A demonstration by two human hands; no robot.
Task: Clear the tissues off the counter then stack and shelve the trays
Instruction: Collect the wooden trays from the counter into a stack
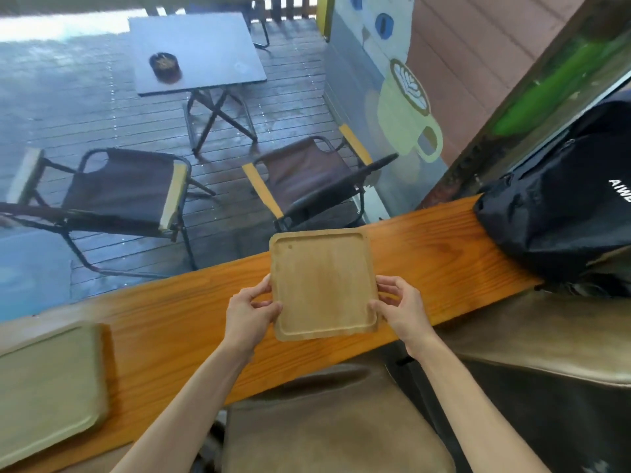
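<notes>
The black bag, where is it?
The black bag sits at the far right end of the wooden counter, right of the square tray.

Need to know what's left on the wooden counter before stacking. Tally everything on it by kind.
Wooden trays: 2, the square tray held at its sides by the left hand and right hand, and a larger tray at the left end.
Black bags: 1 at the right end.
Tissues: 0 visible.
Total: 3
</notes>
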